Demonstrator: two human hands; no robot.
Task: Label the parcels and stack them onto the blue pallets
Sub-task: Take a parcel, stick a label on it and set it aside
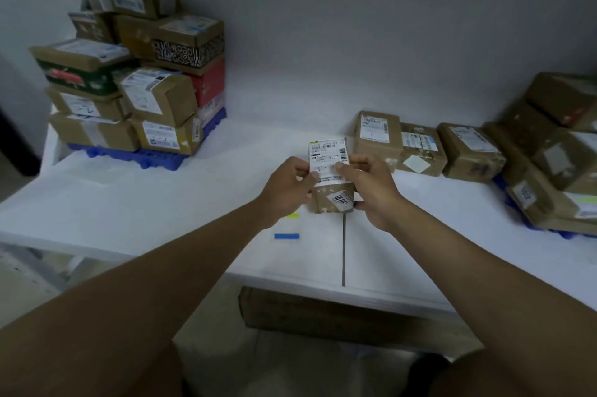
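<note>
**Labelling the small parcel**

You hold the small parcel (pixel 331 199) over the white table (pixel 161 202), your left hand (pixel 287 186) and right hand (pixel 371 186) both pinching its shipping label (pixel 329 157). Next, probably press it flat, then carry the parcel to the blue pallet (pixel 145 157) at left.

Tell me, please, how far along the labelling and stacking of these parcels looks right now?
Partly done. Labelled parcels are stacked several layers high on the left blue pallet, and more sit on the right pallet. In hand: the left hand and right hand hold a white label over a small parcel. Left: three boxes in a row on the table.
</note>
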